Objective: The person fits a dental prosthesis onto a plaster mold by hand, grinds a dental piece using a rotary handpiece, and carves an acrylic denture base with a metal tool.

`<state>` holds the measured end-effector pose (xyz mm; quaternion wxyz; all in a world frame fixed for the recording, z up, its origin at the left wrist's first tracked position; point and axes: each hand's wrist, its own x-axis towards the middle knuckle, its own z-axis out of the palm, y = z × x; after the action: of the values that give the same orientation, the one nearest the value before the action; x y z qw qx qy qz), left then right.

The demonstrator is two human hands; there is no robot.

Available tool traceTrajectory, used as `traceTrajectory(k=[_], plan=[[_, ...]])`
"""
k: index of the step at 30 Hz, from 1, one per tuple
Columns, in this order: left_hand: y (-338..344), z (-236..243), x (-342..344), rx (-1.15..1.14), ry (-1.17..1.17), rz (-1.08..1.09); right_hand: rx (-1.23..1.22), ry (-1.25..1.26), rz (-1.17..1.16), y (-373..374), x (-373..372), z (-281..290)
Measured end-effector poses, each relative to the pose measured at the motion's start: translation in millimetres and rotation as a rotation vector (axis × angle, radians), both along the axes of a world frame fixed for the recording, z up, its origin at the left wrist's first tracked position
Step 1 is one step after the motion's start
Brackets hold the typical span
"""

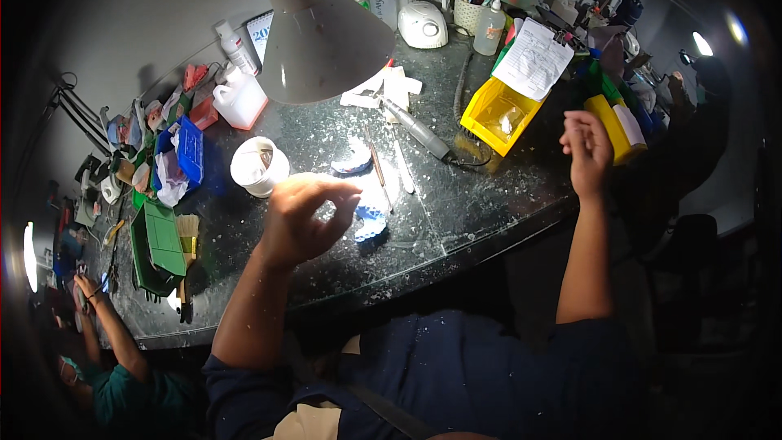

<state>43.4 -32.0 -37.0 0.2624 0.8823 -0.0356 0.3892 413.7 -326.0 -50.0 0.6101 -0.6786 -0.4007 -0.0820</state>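
Left hand (303, 216) curls beside a blue piece (371, 225), hold unclear, while the right hand (585, 151), loosely curled, looks empty; light fingertip handling should suit it.

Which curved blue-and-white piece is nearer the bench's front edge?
The front piece, just right of the left hand; the rear piece sits farther back.

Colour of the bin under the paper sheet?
Yellow; the bin shows best in the head view.
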Motion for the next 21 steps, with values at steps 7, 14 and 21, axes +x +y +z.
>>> traceTrajectory(k=[7, 14, 21], plan=[[-13.4, -0.1, -0.4, 0.123, 0.012, -0.017, -0.537, -0.497, -0.083, 39.8, -58.5, 5.1], [-6.4, 0.5, -1.8, 0.127, -0.031, 0.007, -0.49, -0.396, -0.139, 14.6, -48.4, 5.3], [-7.3, -7.4, 0.0, 0.119, 0.022, -0.018, -0.504, -0.366, -0.213, -14.7, -34.9, 5.5]])
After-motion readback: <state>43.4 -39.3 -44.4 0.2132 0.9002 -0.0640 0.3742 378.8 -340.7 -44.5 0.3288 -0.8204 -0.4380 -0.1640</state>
